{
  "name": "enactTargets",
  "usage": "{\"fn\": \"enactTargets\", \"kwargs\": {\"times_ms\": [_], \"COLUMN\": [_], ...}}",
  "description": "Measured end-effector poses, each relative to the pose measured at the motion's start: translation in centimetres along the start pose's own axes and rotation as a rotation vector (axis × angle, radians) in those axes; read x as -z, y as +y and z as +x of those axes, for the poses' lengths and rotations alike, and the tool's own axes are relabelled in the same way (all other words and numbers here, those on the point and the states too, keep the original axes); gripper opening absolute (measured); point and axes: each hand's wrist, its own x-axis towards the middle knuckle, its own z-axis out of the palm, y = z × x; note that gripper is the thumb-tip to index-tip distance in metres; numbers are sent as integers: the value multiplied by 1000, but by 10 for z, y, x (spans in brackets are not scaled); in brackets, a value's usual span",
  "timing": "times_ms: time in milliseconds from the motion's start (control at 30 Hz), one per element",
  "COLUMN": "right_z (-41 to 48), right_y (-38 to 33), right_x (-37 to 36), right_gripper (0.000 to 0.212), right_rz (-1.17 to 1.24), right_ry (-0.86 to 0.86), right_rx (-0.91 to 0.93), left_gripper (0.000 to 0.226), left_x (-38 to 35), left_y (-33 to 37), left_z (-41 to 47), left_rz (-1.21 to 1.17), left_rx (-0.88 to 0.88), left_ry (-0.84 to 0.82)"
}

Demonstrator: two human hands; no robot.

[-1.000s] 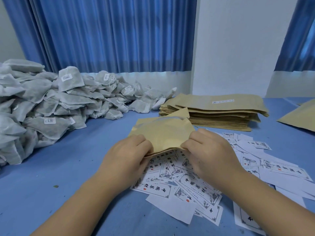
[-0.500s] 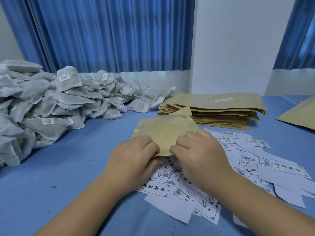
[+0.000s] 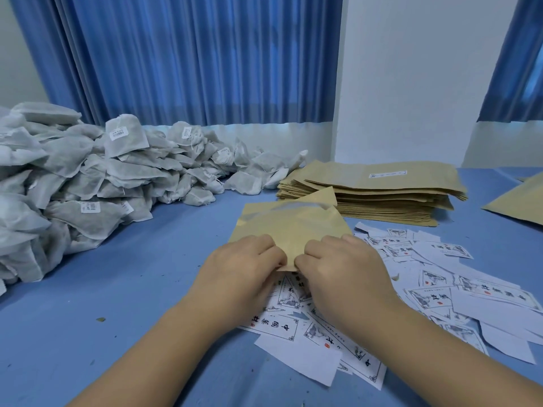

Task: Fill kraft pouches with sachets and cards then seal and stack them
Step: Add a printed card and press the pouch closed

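Pouch (image 3: pixel 291 227) centre of desk (image 3: pixel 132 289); L hand (image 3: pixel 244 268) + R hand (image 3: pixel 340 268), both hands curled, pinch its 6 o'clock edge side by side. I'd guess pressing the mouth shut. Cards (image 3: pixel 440 295) at 4 o'clock, sachets (image 3: pixel 88 177) at 10, in easy reach.

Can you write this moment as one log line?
left hand: pinches kraft pouch near edge | right hand: same | cards: scattered beneath | sachets: piled left

Your blue table (image 3: pixel 123 277) carries a heap of white sachets (image 3: pixel 88 183) at left, a stack of kraft pouches (image 3: pixel 382 195) at the back, and printed cards (image 3: pixel 435 292) scattered at right, near you.
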Motion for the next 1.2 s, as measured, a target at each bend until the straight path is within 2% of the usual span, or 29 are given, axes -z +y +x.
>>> {"fn": "enactTargets", "kwargs": {"times_ms": [200,367,500,667,767,867,967,1100,1200], "right_z": [-4,-5,-3,-3,-5,-7,-8,-9,-12], "right_y": [5,6,4,9,19,28,32,34,43], "right_x": [-1,-1,-1,0,4,6,7,8,12], "right_gripper": [22,22,22,19,24,28,25,24,26], "right_rz": [-11,-5,13,21,52,106,137,153,173], "right_ry": [32,54,75,72,72,99,116,99,117], "right_rx": [13,76,45,101,41,-61,-97,4,56], "left_gripper": [29,28,12,19,15,15,27,32,15], "left_x": [5,6,3,3,7,13,19,17,15], "left_y": [-9,-8,0,-2,-11,-22,-30,-34,-35], "left_z": [-7,-6,-2,-2,-6,-13,-22,-30,-33], "left_rz": [64,80,92,85,59,31,29,27,-5], "left_rx": [67,60,13,26,90,81,112,171,265], "left_ry": [15,15,42,87,84,78,134,210,218]}}
